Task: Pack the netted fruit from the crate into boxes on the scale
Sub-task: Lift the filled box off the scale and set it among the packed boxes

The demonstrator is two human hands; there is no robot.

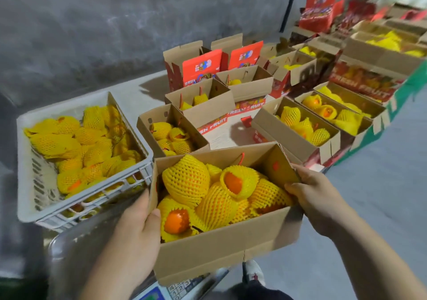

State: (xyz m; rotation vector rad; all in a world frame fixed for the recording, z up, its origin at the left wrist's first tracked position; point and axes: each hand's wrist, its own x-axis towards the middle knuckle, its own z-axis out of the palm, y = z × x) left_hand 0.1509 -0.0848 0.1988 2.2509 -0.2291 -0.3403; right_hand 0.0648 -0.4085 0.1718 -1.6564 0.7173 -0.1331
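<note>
Both hands grasp a cardboard box (221,246) of netted fruit (187,179): left hand (136,228) at its left wall, right hand (316,195) at its right, above the scale (76,253)'s front right corner, beside the crate (30,179).

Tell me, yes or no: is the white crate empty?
No, the white crate holds many netted fruit piled inside it.

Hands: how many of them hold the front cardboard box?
2. The left hand grips the left wall of the box; the right hand grips its right end. No other hand shows.
</note>
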